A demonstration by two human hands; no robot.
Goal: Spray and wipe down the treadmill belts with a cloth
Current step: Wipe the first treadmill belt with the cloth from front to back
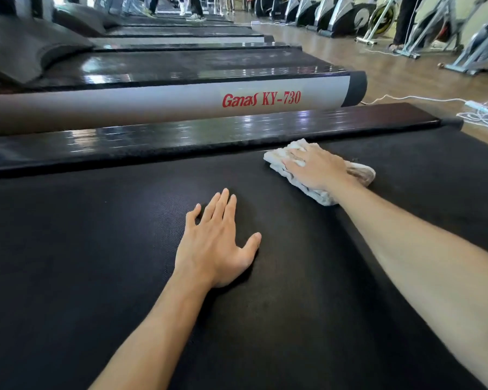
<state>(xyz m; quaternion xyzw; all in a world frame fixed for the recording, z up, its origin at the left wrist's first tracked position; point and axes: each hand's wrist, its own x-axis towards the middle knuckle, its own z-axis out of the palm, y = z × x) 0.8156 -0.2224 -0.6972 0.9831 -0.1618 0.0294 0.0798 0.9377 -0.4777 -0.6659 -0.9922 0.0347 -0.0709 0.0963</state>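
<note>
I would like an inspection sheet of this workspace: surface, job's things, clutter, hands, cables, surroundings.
Surface: black treadmill belt, glossy side rail beyond it.
Job's things: white cloth lies on the belt near the rail; spray bottle not seen.
Clutter: nothing seen.
Hands: right hand presses flat on the cloth; left hand rests flat on the belt.
Cables: white cables and power strip on the wooden floor.
Surroundings: row of treadmills, exercise bikes.

Bright, even light; white glare streaks on the glossy side rail (209, 130); far machines (350, 15) blurred; wide-angle bending at edges; foreground sharp
</note>
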